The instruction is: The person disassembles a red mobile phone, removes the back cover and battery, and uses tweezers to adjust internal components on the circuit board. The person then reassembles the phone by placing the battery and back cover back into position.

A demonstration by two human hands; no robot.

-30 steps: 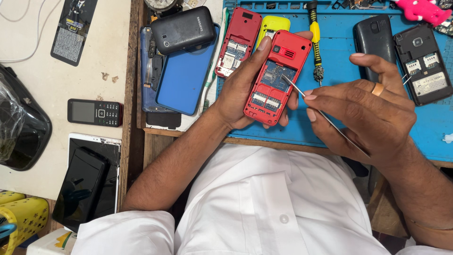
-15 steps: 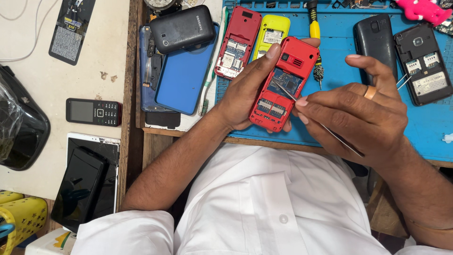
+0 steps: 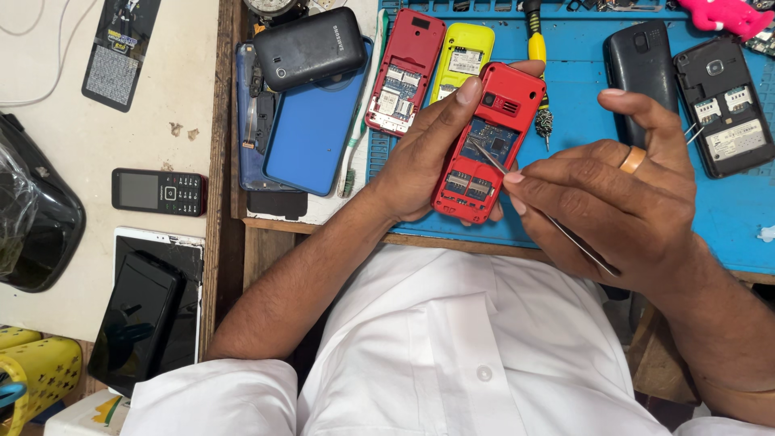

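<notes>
Centre frame, over the blue mat (image 3: 581, 105): our left hand (image 3: 420, 161) clasps the opened red phone (image 3: 484, 145) w/ back facing up, while our right hand (image 3: 605, 202) pinches tweezers (image 3: 533, 206), tips on its circuit board.

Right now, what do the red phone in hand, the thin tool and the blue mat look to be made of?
Red phone: glossy moulded plastic shell, back off, blue circuit board showing.
Thin tool, held by the right hand: bright, slim and grey, likely steel tweezers.
Blue mat: matte with moulded ridges, probably silicone or rubber.
The left hand holds the phone.
</notes>
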